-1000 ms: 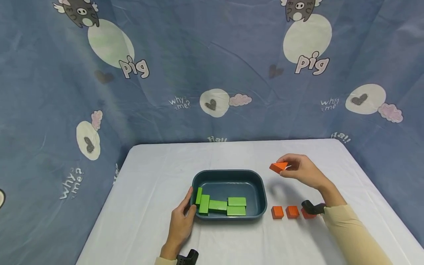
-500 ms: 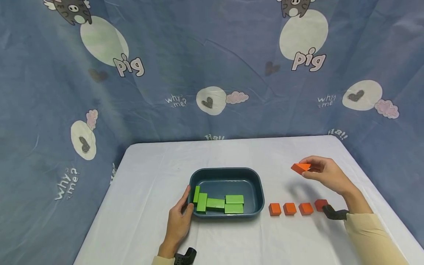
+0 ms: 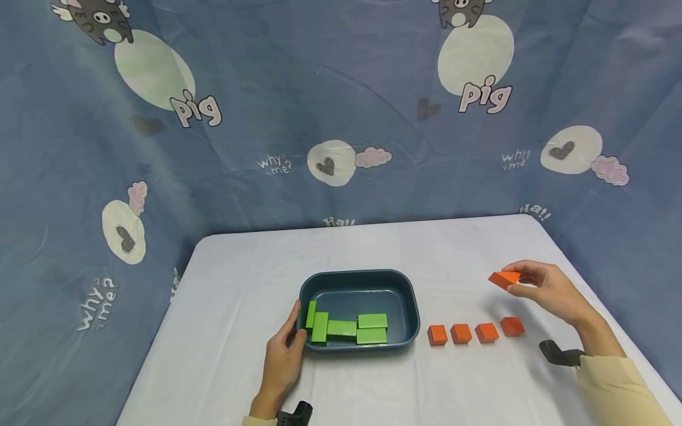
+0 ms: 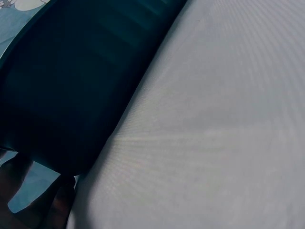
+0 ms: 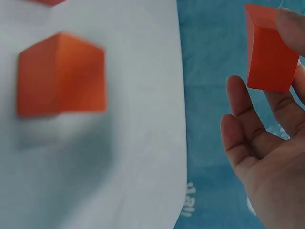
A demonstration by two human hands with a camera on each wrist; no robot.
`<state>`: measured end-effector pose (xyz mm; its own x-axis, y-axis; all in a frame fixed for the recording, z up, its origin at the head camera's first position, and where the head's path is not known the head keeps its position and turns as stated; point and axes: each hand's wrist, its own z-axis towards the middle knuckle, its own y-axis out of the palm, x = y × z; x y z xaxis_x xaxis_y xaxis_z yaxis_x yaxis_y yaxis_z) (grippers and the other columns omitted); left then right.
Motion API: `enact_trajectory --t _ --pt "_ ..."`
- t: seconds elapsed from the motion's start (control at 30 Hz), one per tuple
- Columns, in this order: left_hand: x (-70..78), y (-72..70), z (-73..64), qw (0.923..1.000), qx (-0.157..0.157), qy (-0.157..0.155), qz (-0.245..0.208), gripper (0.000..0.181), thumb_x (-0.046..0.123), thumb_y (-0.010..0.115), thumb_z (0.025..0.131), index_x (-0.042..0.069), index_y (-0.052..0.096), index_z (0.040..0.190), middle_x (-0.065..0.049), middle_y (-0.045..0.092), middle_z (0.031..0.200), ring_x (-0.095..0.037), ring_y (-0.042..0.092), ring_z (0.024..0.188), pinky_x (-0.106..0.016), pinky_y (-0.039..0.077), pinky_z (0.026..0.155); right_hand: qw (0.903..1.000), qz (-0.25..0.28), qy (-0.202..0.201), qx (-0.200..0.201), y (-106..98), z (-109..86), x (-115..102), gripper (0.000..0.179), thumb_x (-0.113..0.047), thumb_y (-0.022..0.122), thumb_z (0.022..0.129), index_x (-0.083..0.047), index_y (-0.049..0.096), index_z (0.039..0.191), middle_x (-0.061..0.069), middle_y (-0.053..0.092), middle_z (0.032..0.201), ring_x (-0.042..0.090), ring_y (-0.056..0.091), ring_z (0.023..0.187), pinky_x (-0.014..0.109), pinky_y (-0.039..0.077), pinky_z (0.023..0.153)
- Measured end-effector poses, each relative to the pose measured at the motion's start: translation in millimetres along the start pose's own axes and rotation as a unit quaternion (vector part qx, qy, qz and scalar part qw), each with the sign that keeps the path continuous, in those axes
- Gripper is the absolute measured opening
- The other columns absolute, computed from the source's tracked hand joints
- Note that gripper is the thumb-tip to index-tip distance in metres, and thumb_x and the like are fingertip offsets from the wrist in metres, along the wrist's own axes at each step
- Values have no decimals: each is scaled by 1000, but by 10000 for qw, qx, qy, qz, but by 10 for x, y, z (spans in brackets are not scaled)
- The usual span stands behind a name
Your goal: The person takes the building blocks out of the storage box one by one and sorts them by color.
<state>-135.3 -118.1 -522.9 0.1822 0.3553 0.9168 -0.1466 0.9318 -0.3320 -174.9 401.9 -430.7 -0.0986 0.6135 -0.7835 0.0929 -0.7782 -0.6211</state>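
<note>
Listener: What is the person's right hand doing?

Describer: The right hand [image 3: 551, 293] pinches an orange wedge block [image 3: 502, 279] between the thumb and fingers, holding it above the table. From the head, one triangular face shows on top. The right wrist view shows two other fingers extended, apart from the block.

Listener: Where is that, relative to everything else?

Describer: Over the right side of the white-covered table [image 3: 240, 307], well apart from the dark teal tray [image 3: 351, 302]. Nearer the person, four orange blocks [image 3: 460, 334] sit in a row with gaps between them. The row begins just beside the tray's right end; its rightmost block lies slightly farther back.

Listener: And the left hand?

Describer: The left hand [image 3: 283, 361] rests against the tray's left end, thumb and index finger spread apart, the thumb by the near corner. The left wrist view is too dark to make out every finger.

Listener: What does the tray hold?

Describer: Five green blocks [image 3: 342, 329] along its near side: two at the left pointing away from the person, one crosswise in the middle, and two crosswise at the right, one behind the other.

Listener: What is behind the table?

Describer: A blue cloth [image 3: 256, 207] printed with pigs, hearts, clouds and lettering.
</note>
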Motion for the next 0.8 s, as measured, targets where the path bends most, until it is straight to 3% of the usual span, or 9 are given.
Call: enact_trajectory --t 0.2,0.37,0.5,0.63,0.8 --pt "248 -35 -11 9999 -70 -108 -11 50 1 61 100 -1 49 149 -9 50 150 -25 47 136 -7 33 104 9998 -121 116 115 -77 -169 148 34 -13 77 92 -1 67 122 5 70 108 7 65 92 18 53 76" --pt "135 -22 -16 9998 -41 -184 39 51 5 62 101 3 49 150 -7 50 151 -20 46 137 -6 33 104 9996 -62 182 197 -109 -270 268 34 -11 76 92 2 66 122 -1 70 106 5 63 90 17 52 74" --pt "170 -21 -18 9999 0 -142 -5 50 3 62 100 1 50 149 -9 51 150 -12 46 135 -6 33 103 9991 -251 157 288 -124 -363 370 33 -10 78 90 1 68 120 -2 70 108 -4 60 94 12 49 77" --pt "-6 14 -3 10000 9 -32 -53 51 5 62 101 7 50 151 -4 51 151 -6 45 135 -8 33 105 9982 -430 225 352 -138 -465 459 32 -12 79 90 -2 70 119 -5 70 110 -10 54 98 9 45 81" --pt "-161 14 8 9999 -62 11 -79 52 11 61 103 14 49 153 1 49 152 -11 45 138 -9 33 106 9977 -330 503 301 -113 -558 563 33 -13 77 91 0 69 121 -5 71 110 -8 54 97 14 47 79"
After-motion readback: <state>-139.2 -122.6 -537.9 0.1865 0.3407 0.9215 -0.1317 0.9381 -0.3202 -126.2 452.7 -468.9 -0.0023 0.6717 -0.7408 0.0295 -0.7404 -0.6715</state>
